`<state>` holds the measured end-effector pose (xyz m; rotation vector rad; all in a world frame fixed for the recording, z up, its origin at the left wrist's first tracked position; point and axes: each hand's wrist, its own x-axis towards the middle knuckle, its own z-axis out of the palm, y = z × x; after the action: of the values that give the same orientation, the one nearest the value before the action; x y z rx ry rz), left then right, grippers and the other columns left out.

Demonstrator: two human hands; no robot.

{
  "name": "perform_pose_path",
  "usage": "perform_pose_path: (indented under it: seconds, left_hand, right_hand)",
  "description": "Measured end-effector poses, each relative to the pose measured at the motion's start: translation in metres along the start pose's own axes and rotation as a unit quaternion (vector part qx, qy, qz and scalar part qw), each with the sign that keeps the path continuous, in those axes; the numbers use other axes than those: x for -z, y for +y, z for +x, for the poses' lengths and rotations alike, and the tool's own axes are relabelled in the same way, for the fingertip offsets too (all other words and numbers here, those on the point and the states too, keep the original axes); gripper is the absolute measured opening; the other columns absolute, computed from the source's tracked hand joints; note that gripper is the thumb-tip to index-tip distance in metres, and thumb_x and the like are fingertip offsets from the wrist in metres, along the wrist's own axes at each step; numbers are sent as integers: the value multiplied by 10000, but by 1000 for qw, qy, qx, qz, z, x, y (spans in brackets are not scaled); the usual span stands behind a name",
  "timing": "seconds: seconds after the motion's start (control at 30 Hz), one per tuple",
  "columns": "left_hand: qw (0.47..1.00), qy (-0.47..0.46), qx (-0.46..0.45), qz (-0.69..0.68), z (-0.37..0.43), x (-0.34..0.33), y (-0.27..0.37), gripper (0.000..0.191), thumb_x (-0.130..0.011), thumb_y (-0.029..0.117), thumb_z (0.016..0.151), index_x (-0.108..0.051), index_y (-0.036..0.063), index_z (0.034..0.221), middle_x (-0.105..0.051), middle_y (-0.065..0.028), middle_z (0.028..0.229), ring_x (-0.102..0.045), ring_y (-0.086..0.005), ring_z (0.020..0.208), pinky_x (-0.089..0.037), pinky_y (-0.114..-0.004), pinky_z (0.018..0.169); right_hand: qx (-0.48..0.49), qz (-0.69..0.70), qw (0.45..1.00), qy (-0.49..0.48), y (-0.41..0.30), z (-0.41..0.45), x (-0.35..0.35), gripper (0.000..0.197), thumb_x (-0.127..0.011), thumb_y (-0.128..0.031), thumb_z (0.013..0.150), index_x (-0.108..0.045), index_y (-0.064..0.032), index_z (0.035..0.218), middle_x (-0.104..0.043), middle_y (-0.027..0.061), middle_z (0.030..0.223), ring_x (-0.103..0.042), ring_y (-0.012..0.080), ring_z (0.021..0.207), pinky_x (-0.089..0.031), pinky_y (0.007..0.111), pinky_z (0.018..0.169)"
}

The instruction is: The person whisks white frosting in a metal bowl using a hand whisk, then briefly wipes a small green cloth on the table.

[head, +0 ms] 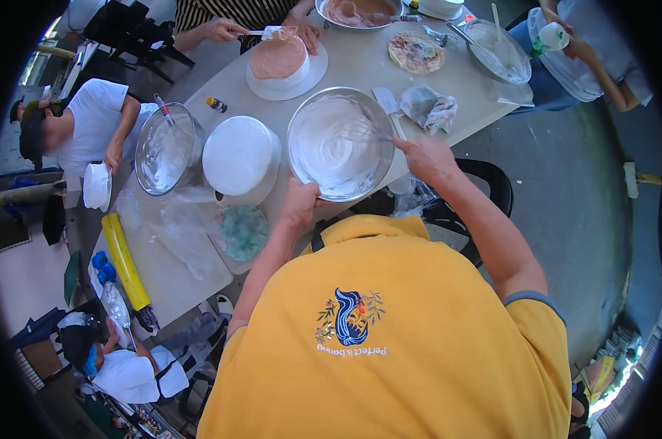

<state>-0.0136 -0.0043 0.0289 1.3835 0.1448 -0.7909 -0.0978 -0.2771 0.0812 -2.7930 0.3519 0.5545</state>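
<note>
My left hand grips the near left rim of a metal mixing bowl at the table's edge. White whipped cream coats the inside of that bowl. In my right hand is the handle of a wire whisk, its wires resting in the cream. Left of the bowl stands a round cake covered in smooth white icing. Beyond the bowl's right side lie a white spatula and a crumpled, stained cloth.
Across the table, a person's hands spread pinkish-brown icing on a cake. A glass bowl with a whisk, a small dark bottle and a yellow roll are at left. A black chair stands near my right arm.
</note>
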Motion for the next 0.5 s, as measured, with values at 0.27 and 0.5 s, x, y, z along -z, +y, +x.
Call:
perform_pose_path:
  seconds: [0.27, 0.5]
  left_hand:
    - [998, 16, 4, -54, 1, 10, -6, 576, -441, -113, 713, -443, -125, 1288, -649, -249, 1098, -719, -366, 880, -667, -474, 663]
    - [999, -2, 13, -38, -3, -5, -5, 650, -436, -115, 706, -387, -79, 1353, -624, -253, 1137, -718, -376, 883, -666, -483, 632]
  right_hand:
    - [110, 102, 988, -25, -47, -31, -19, 470, -451, -67, 945, -584, -188, 1379, -691, 217, 983, -669, 404, 905, -515, 485, 805]
    - [71, 71, 995, 2, -43, -51, 4, 386, -481, -97, 947, -652, -157, 1288, -706, 214, 972, -674, 389, 927, -527, 480, 785]
